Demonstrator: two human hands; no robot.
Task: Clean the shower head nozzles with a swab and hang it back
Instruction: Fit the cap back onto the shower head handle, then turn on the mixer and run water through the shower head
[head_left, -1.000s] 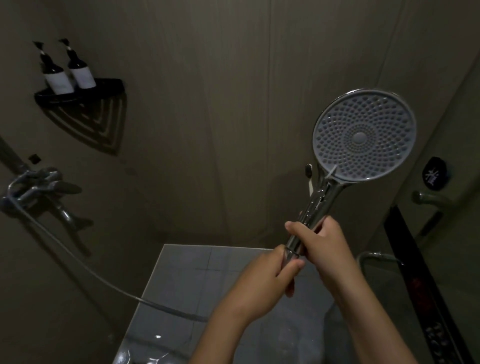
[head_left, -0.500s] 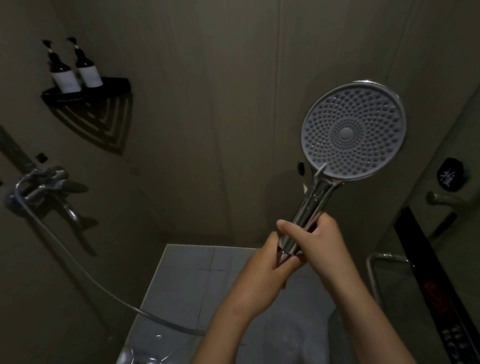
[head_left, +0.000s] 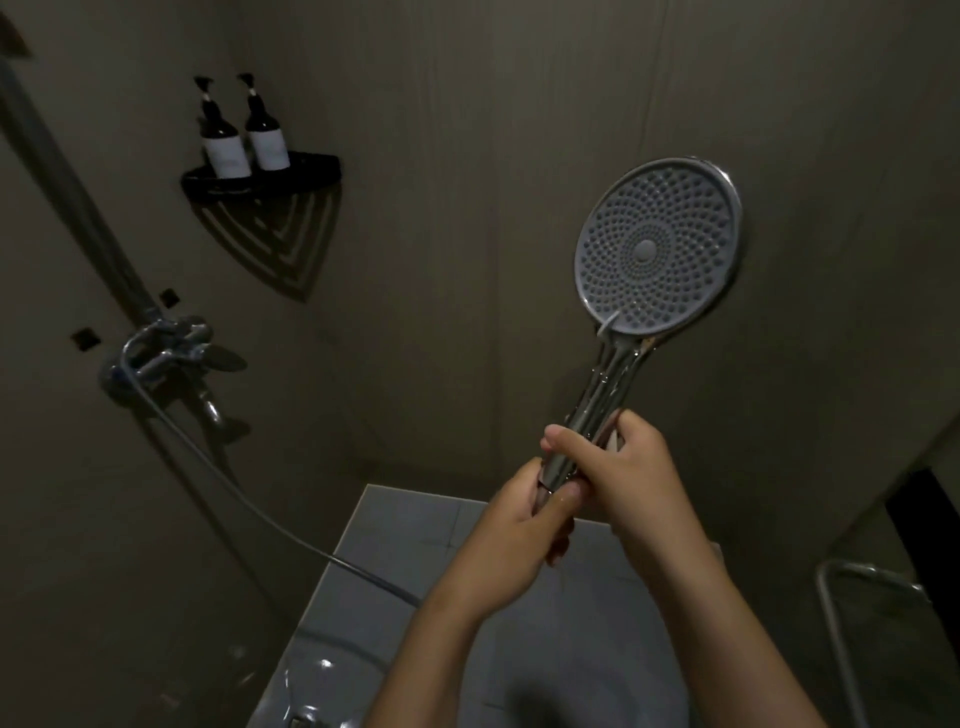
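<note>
Grey-brown wall panels (head_left: 467, 208) fill the view, and against them the round chrome shower head with its grey nozzle face (head_left: 657, 247) stands up-right of the grip, handle (head_left: 597, 405) running down-left into both fists. Right hand (head_left: 631, 478) wraps the handle higher, nearer the face; left hand (head_left: 519, 535) clasps its base. Silver hose (head_left: 249, 499) trails left to the chrome mixer tap (head_left: 166, 348), well apart. No swab plainly shows.

We look through one head-worn camera (wide-angle), facing forward and down at the wall (head_left: 467, 156), close to our left hand (head_left: 519, 525) and right hand (head_left: 631, 483) on the shower head (head_left: 657, 244).
</note>
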